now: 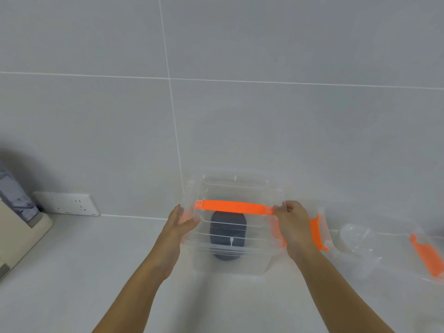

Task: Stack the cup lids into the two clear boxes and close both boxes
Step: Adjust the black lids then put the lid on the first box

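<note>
A clear plastic box (230, 263) with a clear lid (236, 188) and an orange handle (234, 207) stands on the white counter, against the tiled wall. A dark stack of cup lids (228, 236) shows through its walls. My left hand (182, 223) grips the box's left end at the orange latch there. My right hand (292, 224) holds the right end, next to the right orange latch (317, 233). A second clear box (370, 251) with an orange latch (425, 255) lies to the right, with clear cup lids (355, 236) inside it.
A white wall socket (67, 203) sits low on the wall at the left. A beige appliance (21, 233) with a grey-blue object (16, 198) on it stands at the far left edge. The white counter (96, 272) runs along the tiled wall.
</note>
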The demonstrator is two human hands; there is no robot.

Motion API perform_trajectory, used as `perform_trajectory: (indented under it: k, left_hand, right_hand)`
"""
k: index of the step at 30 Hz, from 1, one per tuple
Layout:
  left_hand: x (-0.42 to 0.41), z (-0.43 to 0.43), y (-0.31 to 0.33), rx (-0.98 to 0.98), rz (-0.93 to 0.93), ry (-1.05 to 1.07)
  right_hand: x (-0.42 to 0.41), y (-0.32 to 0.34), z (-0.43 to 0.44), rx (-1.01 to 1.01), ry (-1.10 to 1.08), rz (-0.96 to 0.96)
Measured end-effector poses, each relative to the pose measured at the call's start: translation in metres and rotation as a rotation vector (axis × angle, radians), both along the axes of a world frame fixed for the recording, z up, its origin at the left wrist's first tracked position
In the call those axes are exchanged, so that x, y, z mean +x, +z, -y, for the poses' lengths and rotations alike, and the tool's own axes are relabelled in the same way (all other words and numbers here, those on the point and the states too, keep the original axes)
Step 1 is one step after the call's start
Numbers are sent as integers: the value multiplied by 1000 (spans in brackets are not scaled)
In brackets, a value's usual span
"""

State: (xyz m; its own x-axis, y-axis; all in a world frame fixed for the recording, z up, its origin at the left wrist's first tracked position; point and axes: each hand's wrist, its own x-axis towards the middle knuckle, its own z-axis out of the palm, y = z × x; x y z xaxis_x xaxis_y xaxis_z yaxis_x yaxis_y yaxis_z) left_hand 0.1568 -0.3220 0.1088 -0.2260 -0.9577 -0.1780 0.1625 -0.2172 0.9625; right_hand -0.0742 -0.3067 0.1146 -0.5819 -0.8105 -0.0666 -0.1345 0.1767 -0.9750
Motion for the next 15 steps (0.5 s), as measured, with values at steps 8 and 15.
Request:
perform_trajectory:
  k: [8,15]
  left_hand:
    - [4,5,-19,3,26,-20]
    - [6,16,-27,16,104,-41]
  right_hand:
    - [1,-12,10,144,55,-112]
    - [-3,-24,14,221,57,-128]
